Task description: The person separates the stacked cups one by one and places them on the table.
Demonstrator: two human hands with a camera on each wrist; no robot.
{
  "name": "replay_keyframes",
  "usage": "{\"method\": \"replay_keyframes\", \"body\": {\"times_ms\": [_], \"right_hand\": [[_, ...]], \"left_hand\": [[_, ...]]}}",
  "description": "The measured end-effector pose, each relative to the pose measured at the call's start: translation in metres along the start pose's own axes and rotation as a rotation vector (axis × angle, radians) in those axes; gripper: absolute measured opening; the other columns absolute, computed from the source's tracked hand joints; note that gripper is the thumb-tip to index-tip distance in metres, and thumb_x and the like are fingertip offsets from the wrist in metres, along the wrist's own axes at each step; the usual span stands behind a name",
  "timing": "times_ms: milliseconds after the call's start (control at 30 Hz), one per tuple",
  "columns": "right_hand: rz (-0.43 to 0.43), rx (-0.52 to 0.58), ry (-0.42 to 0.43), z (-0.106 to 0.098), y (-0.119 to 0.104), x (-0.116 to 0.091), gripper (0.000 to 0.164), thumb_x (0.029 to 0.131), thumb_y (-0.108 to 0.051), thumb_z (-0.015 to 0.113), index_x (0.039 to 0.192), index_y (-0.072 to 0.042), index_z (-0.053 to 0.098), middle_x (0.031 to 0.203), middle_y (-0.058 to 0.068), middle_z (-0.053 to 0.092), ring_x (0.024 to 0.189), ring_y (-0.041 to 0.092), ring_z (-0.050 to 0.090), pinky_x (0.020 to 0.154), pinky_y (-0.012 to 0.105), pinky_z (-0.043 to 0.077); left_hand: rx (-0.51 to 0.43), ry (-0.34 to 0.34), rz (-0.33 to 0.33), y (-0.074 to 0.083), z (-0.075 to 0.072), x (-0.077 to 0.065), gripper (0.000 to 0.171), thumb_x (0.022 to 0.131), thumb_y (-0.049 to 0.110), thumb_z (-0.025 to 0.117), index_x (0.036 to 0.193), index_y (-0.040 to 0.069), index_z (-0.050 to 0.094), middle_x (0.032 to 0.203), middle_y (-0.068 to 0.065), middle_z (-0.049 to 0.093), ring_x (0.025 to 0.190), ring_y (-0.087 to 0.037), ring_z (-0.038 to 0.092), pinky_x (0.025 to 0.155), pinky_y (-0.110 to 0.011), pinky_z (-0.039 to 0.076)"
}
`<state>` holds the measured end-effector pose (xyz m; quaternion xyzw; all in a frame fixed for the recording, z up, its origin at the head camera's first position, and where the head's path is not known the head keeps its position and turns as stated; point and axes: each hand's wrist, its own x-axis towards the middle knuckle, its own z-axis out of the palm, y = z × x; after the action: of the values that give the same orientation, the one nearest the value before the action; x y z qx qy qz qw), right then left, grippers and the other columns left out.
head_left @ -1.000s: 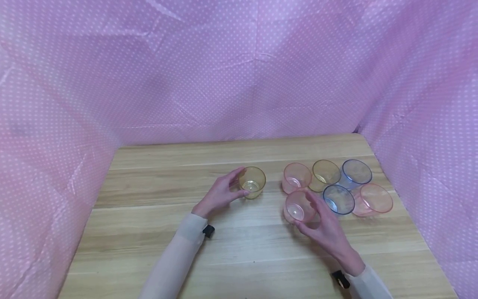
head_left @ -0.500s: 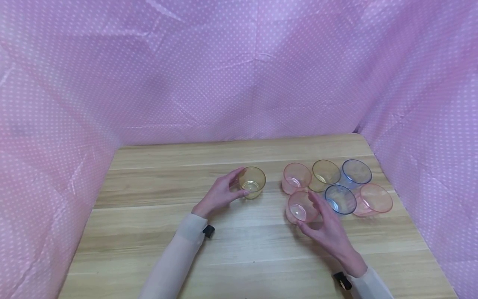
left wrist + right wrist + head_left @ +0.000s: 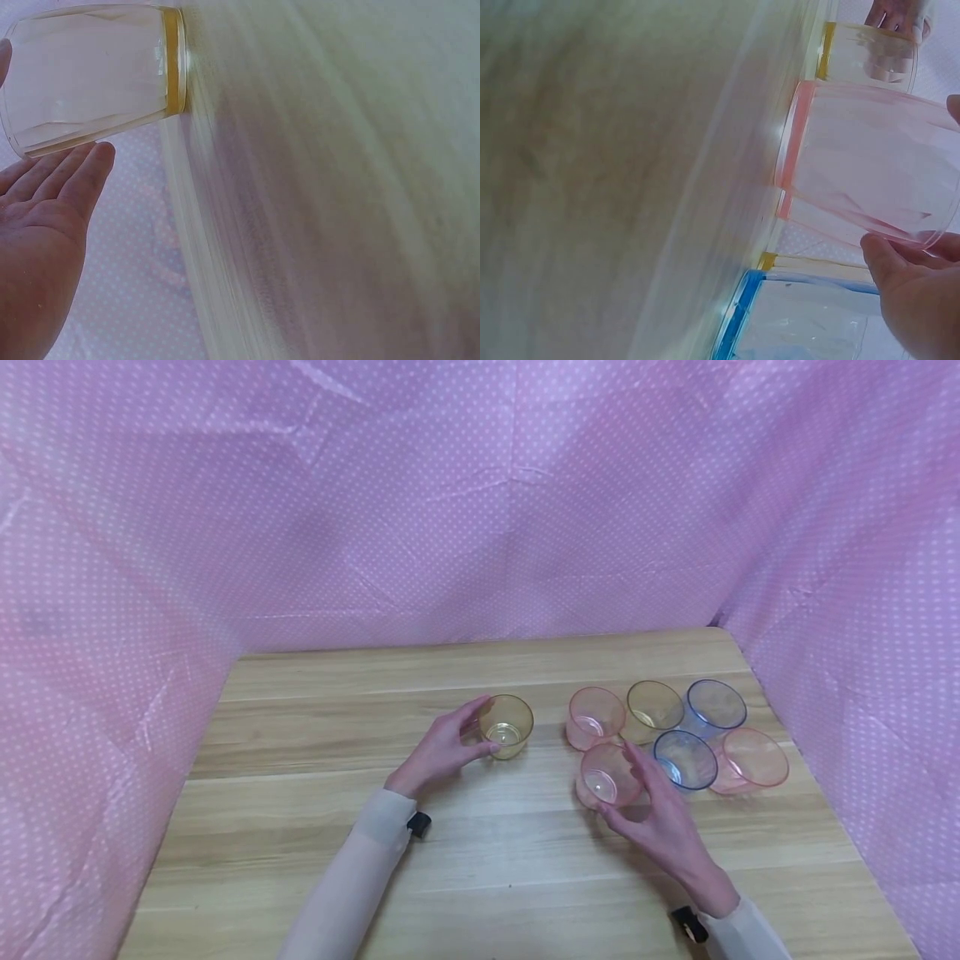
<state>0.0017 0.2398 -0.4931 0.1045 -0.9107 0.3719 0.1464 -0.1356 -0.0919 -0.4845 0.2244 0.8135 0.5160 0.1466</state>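
My left hand (image 3: 442,747) holds a clear yellow cup (image 3: 507,733) between thumb and fingers, its open rim upward on the wooden table. The same yellow cup (image 3: 94,71) fills the upper left of the left wrist view, fingers along its side. Farther right, my right hand (image 3: 667,835) grips a clear pink cup (image 3: 602,781) near the rim, thumb on the near side and fingers on the far side. In the right wrist view this pink cup (image 3: 870,150) stands upright. A blue cup (image 3: 684,762) is just right of my right fingers.
Behind the held pink cup stands another pink cup (image 3: 595,714), followed rightward by a yellow cup (image 3: 655,706) and a blue cup (image 3: 716,706). One more pink cup (image 3: 753,760) is at the right. Pink dotted cloth (image 3: 480,527) surrounds the table (image 3: 337,710).
My right hand has shifted slightly rightward with the pink cup, and the blue cup beside it has moved a little right too. The left hand and its yellow cup stay in place.
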Motion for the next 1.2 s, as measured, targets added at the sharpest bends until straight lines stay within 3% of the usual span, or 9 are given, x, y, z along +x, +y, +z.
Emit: {"method": "replay_keyframes", "body": {"times_ms": [100, 233, 400, 533, 700, 833, 1033, 1200], "right_hand": [[-0.010, 0.001, 0.010, 0.000, 0.000, 0.000, 0.104, 0.069, -0.011, 0.094, 0.156, 0.000, 0.039, 0.150, 0.023, 0.050, 0.119, 0.046, 0.061, 0.105, 0.014, 0.040], [-0.058, 0.033, 0.039, 0.001, 0.000, 0.001, 0.103, 0.068, -0.009, 0.093, 0.155, 0.003, 0.040, 0.157, 0.023, 0.044, 0.136, 0.045, 0.048, 0.115, 0.010, 0.024], [-0.149, 0.071, 0.111, 0.000, -0.002, 0.005, 0.090, 0.073, -0.011, 0.086, 0.151, 0.005, 0.045, 0.157, 0.022, 0.046, 0.148, 0.023, 0.037, 0.122, 0.016, 0.022], [-0.229, 0.098, 0.198, -0.001, -0.003, 0.012, 0.077, 0.087, -0.033, 0.078, 0.147, 0.006, 0.050, 0.150, 0.024, 0.052, 0.146, 0.011, 0.039, 0.122, 0.021, 0.027], [-0.342, 0.112, 0.299, -0.003, -0.005, 0.029, 0.078, 0.100, -0.053, 0.062, 0.141, 0.012, 0.053, 0.141, 0.031, 0.057, 0.144, 0.015, 0.045, 0.122, 0.027, 0.033], [-0.376, 0.130, 0.328, -0.008, -0.008, 0.042, 0.077, 0.102, -0.052, 0.060, 0.139, 0.016, 0.053, 0.139, 0.033, 0.057, 0.144, 0.017, 0.047, 0.122, 0.029, 0.035], [-0.383, 0.154, 0.347, -0.017, -0.013, 0.053, 0.078, 0.103, -0.051, 0.059, 0.137, 0.019, 0.052, 0.138, 0.036, 0.056, 0.143, 0.016, 0.048, 0.122, 0.028, 0.035], [-0.389, 0.164, 0.373, -0.021, -0.018, 0.059, 0.077, 0.103, -0.050, 0.059, 0.135, 0.020, 0.052, 0.135, 0.038, 0.056, 0.141, 0.017, 0.049, 0.121, 0.028, 0.036]], "left_hand": [[-0.003, -0.001, 0.001, -0.001, 0.000, 0.000, 0.086, 0.089, 0.026, 0.083, 0.160, 0.008, 0.037, 0.160, -0.014, 0.043, 0.140, -0.036, 0.050, 0.118, -0.040, 0.042], [0.010, 0.000, 0.000, -0.001, 0.000, 0.000, 0.086, 0.089, 0.027, 0.084, 0.160, 0.009, 0.038, 0.160, -0.013, 0.043, 0.140, -0.036, 0.050, 0.118, -0.039, 0.042], [0.036, 0.010, 0.003, 0.001, 0.001, 0.001, 0.091, 0.085, 0.026, 0.088, 0.159, 0.007, 0.038, 0.158, -0.015, 0.046, 0.140, -0.036, 0.050, 0.119, -0.041, 0.040], [0.043, 0.020, -0.002, 0.002, 0.004, 0.004, 0.098, 0.079, 0.023, 0.092, 0.158, 0.004, 0.038, 0.157, -0.018, 0.046, 0.141, -0.037, 0.049, 0.120, -0.043, 0.040], [0.056, 0.051, -0.001, 0.002, 0.010, 0.008, 0.104, 0.076, 0.022, 0.095, 0.159, 0.003, 0.035, 0.156, -0.017, 0.048, 0.143, -0.033, 0.048, 0.121, -0.042, 0.038], [0.069, 0.082, 0.000, 0.004, 0.014, 0.010, 0.106, 0.076, 0.020, 0.095, 0.160, 0.003, 0.032, 0.154, -0.016, 0.051, 0.142, -0.031, 0.048, 0.122, -0.044, 0.037], [0.093, 0.096, 0.024, 0.010, 0.020, 0.014, 0.097, 0.077, 0.021, 0.094, 0.155, 0.001, 0.041, 0.149, -0.015, 0.056, 0.136, -0.031, 0.055, 0.116, -0.041, 0.045], [0.041, 0.075, 0.054, 0.015, 0.027, 0.023, 0.095, 0.078, 0.017, 0.093, 0.155, -0.001, 0.040, 0.151, -0.016, 0.054, 0.136, -0.031, 0.055, 0.115, -0.038, 0.047]]}}
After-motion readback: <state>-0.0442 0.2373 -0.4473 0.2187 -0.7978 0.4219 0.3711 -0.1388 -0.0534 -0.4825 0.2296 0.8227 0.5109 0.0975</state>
